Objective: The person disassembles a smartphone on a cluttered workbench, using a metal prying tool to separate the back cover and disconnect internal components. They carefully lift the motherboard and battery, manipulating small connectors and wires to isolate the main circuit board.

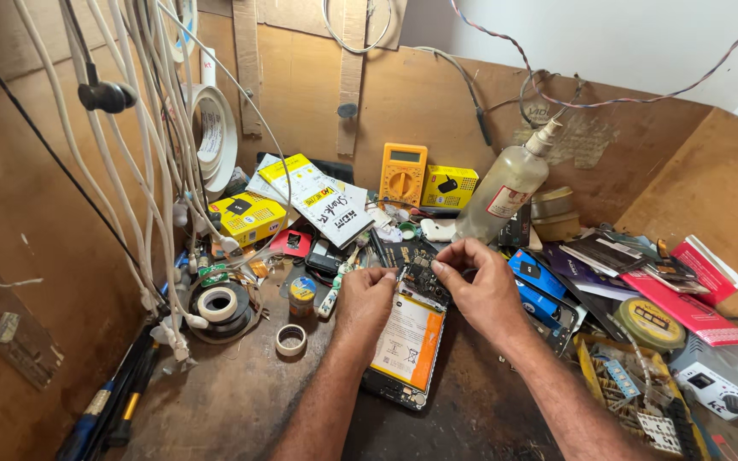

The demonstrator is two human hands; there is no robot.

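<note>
In the head view, an opened smartphone [407, 341] lies flat on the dark, worn workbench [241, 401], near the middle, with its back cover off, so the orange and white battery [409, 340] and the dark circuit board [420, 277] at the upper end are visible. The left hand [366, 299] rests on the upper left corner of the phone, with fingers curled and closed narrowly against its edge; I cannot tell if it pinches something small. The right hand [477, 286] is at the upper right side, its fingertips [439, 266] pressed together over the circuit board, touching it; if a small part is between them, it is too small to see. Left of the hands there are a small tin of paste [302, 290], a small ring of tape [291, 340] and a bigger roll of tape [218, 305]. Behind the phone a yellow multimeter [403, 174] leans on the wooden back wall, just beside a yellow box [448, 187], and a plastic bottle [503, 192] with a nozzle stands tilted near the right hand. White cables [143, 171] hang down on the left side. On the right side lie blue boxes [537, 286] and a red flat package [685, 303].
</note>
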